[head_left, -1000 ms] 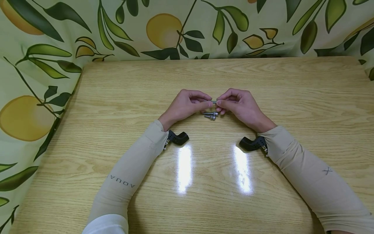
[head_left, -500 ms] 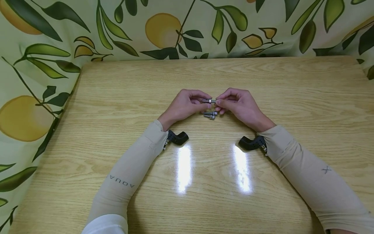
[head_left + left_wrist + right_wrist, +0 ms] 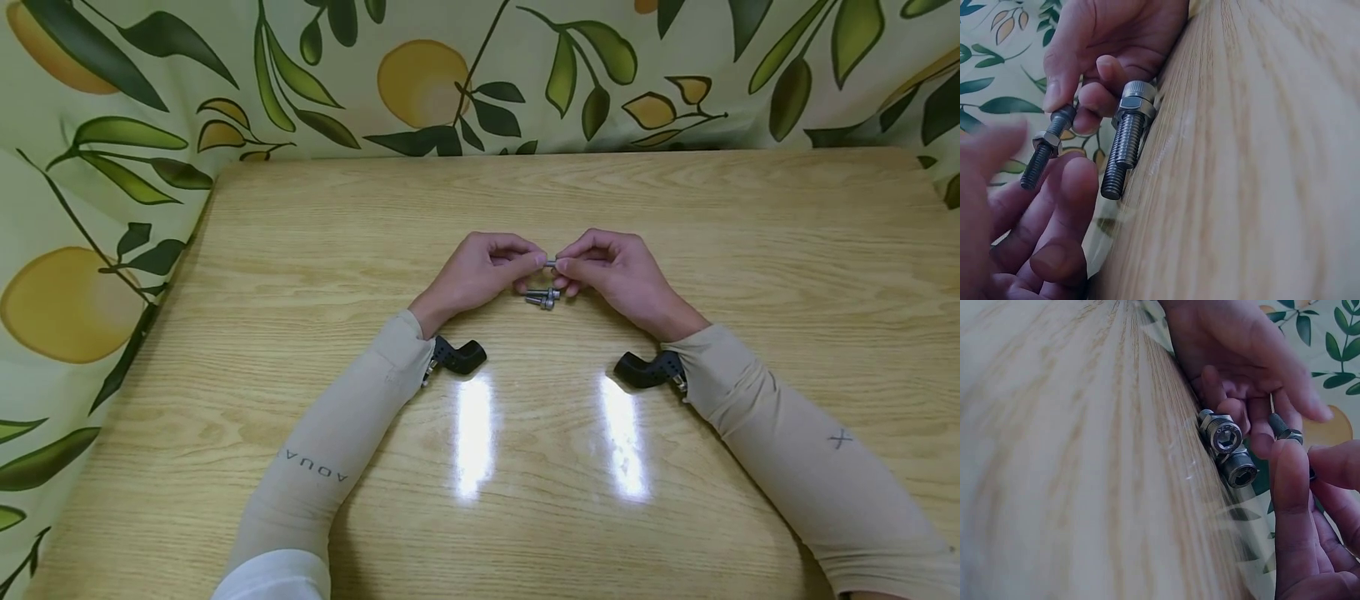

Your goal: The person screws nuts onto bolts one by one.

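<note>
My right hand [image 3: 621, 271] pinches the head end of a socket-head bolt [image 3: 1057, 125] between thumb and fingers, holding it nearly level above the table. A hex nut [image 3: 1047, 143] sits partway along its thread. My left hand [image 3: 487, 268] is around the bolt's threaded end. In both wrist views its thumb [image 3: 997, 147], blurred in the left one, stands apart from the nut, with the fingers loosely bent on the other side. Just nearer than the hands, two more socket-head bolts [image 3: 542, 297] lie side by side on the table, with a nut visible near a head.
The light wood table [image 3: 540, 533] reaches back to a curtain [image 3: 300, 75] printed with leaves and oranges. Black curved wrist mounts [image 3: 459, 357] stick out inward from both sleeves. Two bright light reflections lie on the tabletop in front.
Left thumb drops away from the bolt, exposing the nut half a second ago, then comes back over it in the head view. The right hand keeps its grip; the loose bolts stay put.
</note>
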### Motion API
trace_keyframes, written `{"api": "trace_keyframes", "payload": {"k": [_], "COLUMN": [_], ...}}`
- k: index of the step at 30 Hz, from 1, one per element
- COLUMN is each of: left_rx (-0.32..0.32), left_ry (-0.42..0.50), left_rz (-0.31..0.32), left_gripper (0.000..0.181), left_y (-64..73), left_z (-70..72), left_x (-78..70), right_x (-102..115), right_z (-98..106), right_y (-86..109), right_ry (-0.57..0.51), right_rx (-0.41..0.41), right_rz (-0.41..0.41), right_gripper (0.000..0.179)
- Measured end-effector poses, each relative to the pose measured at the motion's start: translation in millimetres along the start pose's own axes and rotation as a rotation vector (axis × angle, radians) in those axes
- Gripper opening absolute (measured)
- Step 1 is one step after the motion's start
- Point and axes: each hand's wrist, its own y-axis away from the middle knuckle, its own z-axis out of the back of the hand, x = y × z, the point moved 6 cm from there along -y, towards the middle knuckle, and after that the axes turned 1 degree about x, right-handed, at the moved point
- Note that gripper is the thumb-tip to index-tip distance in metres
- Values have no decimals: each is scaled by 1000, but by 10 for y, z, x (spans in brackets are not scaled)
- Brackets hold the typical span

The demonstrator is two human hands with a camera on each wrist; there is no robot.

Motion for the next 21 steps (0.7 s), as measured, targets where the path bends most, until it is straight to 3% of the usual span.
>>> {"api": "trace_keyframes", "payload": {"k": [21], "left_rx": [3], "left_ry": [-5], "left_rz": [-10], "left_gripper": [27], "left_y": [-2], "left_z": [-8], "left_x": [3], "right_x": [3], "right_z": [-1], "right_y": [-2], "right_ry": [6], "right_rx": [-5], "right_rz": [0], "right_gripper": [20]}}
